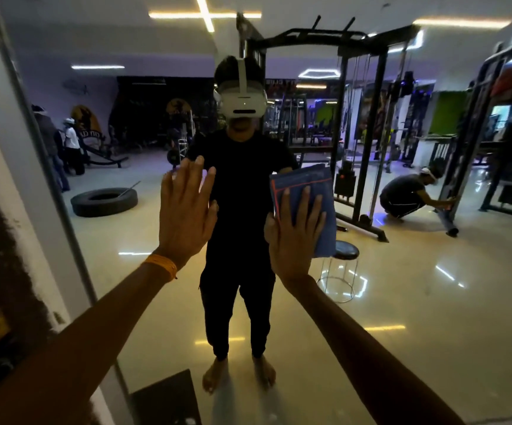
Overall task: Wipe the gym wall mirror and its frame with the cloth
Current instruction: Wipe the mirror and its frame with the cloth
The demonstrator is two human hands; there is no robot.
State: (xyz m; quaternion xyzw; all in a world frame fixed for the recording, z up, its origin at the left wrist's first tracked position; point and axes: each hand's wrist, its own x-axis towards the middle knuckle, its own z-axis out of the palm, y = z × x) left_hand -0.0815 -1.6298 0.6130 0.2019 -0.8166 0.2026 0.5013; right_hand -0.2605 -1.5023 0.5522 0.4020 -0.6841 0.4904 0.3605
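Blue cloth (300, 179): likely soft, light, folded; right hand (294, 237) presses its middle with straight fingers (305, 207) against mirror (432, 286); left hand (184, 210) spread, empty.

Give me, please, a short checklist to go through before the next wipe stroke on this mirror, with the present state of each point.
1. Cloth lies flat against the mirror: ok.
2. Right hand presses the cloth with straight fingers: ok.
3. Left hand kept off the glass: cannot tell; it is bare, open and flat, on the glass or very close to it.
4. Frame on the left side already wiped: cannot tell.
5. Glass free of streaks around the cloth: cannot tell; the light is dim.
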